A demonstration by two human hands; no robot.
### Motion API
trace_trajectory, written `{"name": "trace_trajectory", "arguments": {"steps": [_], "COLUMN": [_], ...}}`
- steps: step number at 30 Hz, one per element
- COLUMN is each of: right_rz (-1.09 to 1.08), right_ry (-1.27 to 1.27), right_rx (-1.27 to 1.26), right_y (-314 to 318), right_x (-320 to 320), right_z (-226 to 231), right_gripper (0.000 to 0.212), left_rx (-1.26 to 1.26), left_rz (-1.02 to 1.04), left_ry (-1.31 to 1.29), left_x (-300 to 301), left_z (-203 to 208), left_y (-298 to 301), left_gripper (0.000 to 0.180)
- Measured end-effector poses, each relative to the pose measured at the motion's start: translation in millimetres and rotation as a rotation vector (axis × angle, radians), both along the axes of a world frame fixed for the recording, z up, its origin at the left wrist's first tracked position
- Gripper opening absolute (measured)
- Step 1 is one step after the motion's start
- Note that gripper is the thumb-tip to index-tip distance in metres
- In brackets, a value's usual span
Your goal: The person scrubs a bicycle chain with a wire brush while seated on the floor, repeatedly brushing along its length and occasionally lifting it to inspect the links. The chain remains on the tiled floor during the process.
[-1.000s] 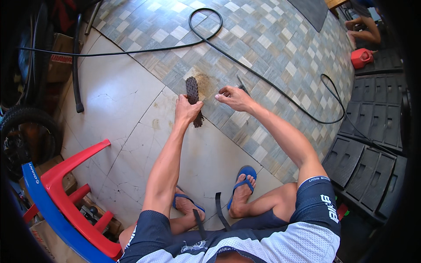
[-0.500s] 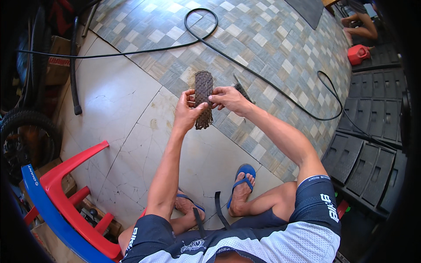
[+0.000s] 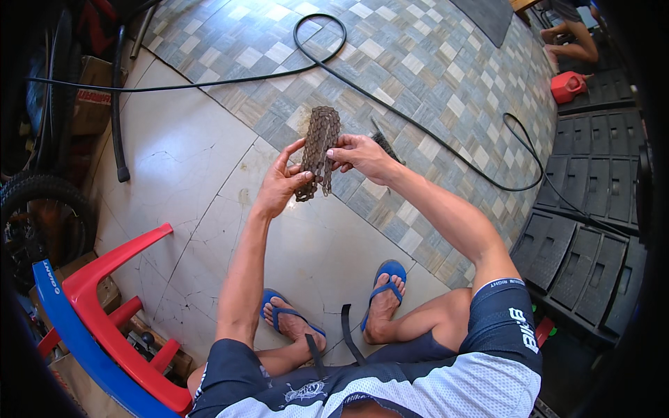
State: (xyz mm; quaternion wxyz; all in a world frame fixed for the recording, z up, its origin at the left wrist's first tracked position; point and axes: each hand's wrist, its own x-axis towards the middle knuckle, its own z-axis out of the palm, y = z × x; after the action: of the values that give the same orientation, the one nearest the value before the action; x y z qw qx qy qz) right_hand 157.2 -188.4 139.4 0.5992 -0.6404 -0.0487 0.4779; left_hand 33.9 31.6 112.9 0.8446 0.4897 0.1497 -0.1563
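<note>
Between my hands, above the floor, hangs a brown, dirty-looking bicycle chain (image 3: 320, 139) gathered into several side-by-side strands. My left hand (image 3: 281, 182) grips its left side, thumb across the lower front and fingers around the back. At the right edge, my right hand (image 3: 358, 155) pinches some strands between thumb and fingers. The lower ends of the bundle dangle loose and fan apart a little. Just beyond my right hand a dark-bristled brush (image 3: 385, 145) lies on the patterned floor, partly covered by that hand and wrist.
A black hose (image 3: 418, 125) loops across the tiles. At my left are a red plastic chair (image 3: 104, 313), a blue curved bar (image 3: 77, 334) and a bicycle wheel (image 3: 70, 191). Black ribbed panels (image 3: 592, 181) line the right, near a red container (image 3: 568, 86) and another person's leg (image 3: 580, 43).
My left hand has moved left and slightly down along the chain. The chain bundle now leans and its strands have spread apart. My right hand has barely moved.
</note>
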Motion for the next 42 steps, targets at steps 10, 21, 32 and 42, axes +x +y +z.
{"name": "trace_trajectory", "arguments": {"steps": [10,21,32,42], "right_rz": [0.198,0.593,0.638,0.612], "right_ry": [-0.472,-1.036,-1.262,-1.100], "right_rx": [-0.231,-0.559,-0.727,-0.792], "right_y": [-17.5,-31.1,-79.7,-121.9], "right_x": [14.6,27.0,42.4,50.1], "right_z": [-4.1,-0.6,12.2,16.8], "right_gripper": [0.019,0.008,0.009,0.011], "left_rx": [0.968,1.708,1.523,1.629], "left_rz": [-0.447,-0.932,-0.579,-0.236], "left_ry": [-0.130,-0.144,-0.278,-0.092], "left_x": [42.8,44.7,-31.9,-53.3], "left_z": [74.8,101.7,-12.3,-55.6], "left_y": [87.8,123.4,158.0,159.6], "left_gripper": [0.034,0.020,0.053,0.069]}}
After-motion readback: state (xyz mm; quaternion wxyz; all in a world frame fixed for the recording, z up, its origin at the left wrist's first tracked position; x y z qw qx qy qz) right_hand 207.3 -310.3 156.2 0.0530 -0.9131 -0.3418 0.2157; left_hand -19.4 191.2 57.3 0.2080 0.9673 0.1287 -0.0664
